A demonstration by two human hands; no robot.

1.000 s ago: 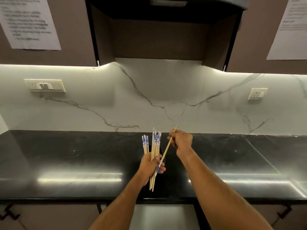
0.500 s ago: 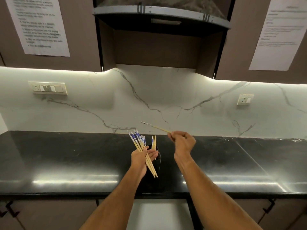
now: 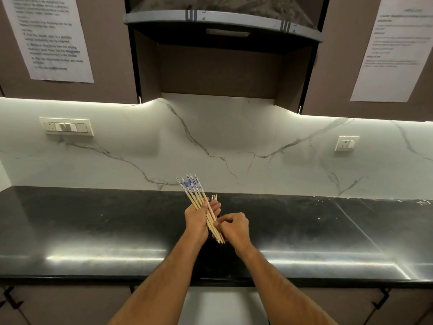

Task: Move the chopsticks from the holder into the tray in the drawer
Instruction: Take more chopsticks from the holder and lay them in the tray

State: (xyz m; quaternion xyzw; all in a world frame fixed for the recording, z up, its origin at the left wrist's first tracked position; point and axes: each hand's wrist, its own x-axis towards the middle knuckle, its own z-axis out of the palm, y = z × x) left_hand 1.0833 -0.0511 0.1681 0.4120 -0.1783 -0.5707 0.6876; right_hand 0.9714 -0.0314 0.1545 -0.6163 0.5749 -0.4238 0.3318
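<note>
My left hand (image 3: 198, 220) grips a bundle of several wooden chopsticks (image 3: 193, 190) with blue-and-white patterned tops, tilted up and to the left over the black counter. My right hand (image 3: 234, 227) is closed on the lower ends of the same bundle, pressed against the left hand. Just behind the hands, a few plain chopstick tips (image 3: 214, 197) stick up from the dark holder (image 3: 220, 248), which is mostly hidden by my hands and blends into the counter. The drawer and its tray are not clearly in view.
The glossy black counter (image 3: 93, 231) runs the full width, backed by a white marble wall with a switch panel (image 3: 66, 126) at left and a socket (image 3: 346, 143) at right. A range hood (image 3: 222, 24) and paper-covered cabinets hang above. Cabinet fronts lie below the counter edge.
My right hand came down and to the left with the single chopstick and joined it to the bundle in my left hand. The bundle stays tilted to the left.
</note>
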